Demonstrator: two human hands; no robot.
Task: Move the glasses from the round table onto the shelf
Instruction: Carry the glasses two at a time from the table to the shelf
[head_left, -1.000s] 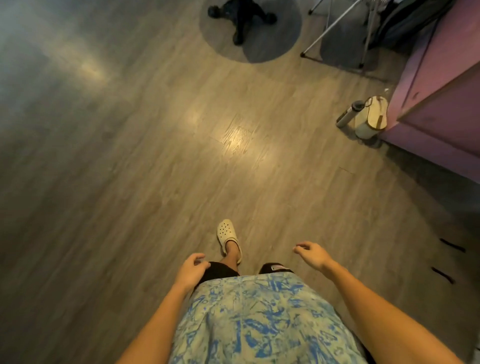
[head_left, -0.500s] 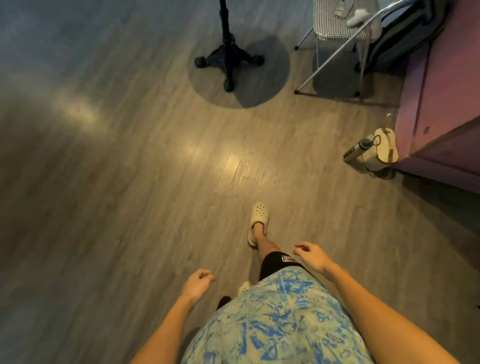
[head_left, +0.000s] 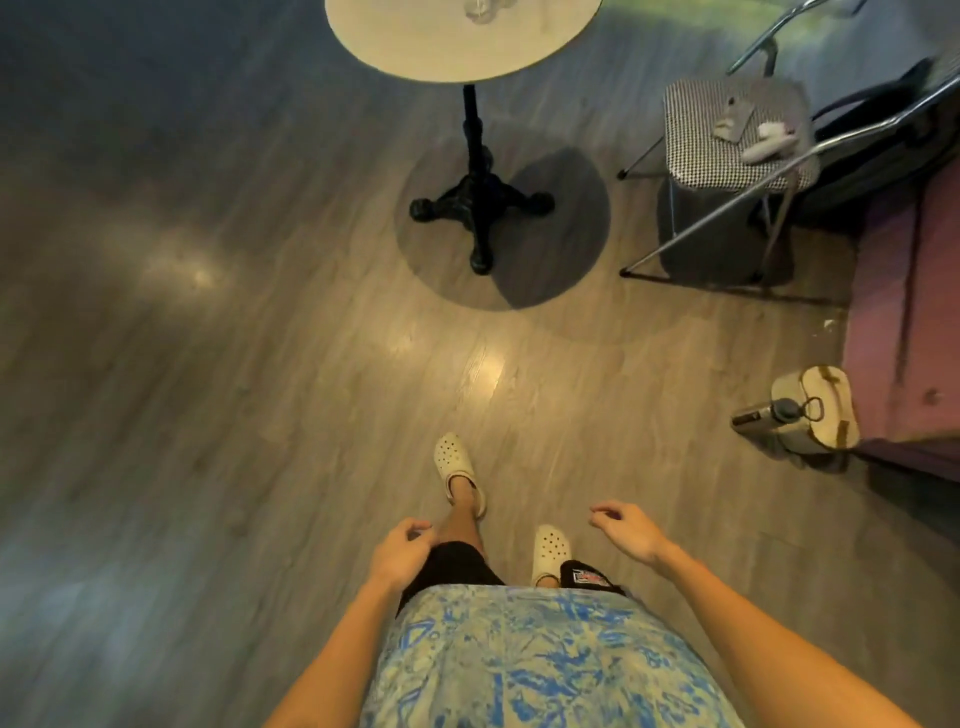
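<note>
The round table (head_left: 415, 41) is cut off by the top edge; only its near part shows. The glasses (head_left: 480, 9) on it are cropped and blurred; their number cannot be determined. The small items (head_left: 753, 132) on the right-hand chair (head_left: 696, 124) are too blurred to identify.

Both arms are hanging forward and down, bare forearms coming in from the bottom corners. Left hand (head_left: 400, 553) is sitting low by the left thigh, fingers (head_left: 415, 530) curling loosely inward, holding nothing. Right hand (head_left: 626, 530) is floating out to the right of the legs, palm facing down, fingers (head_left: 602, 512) drooping half-bent, also carrying nothing. Hands are staying well apart, neither touching anything.
</note>
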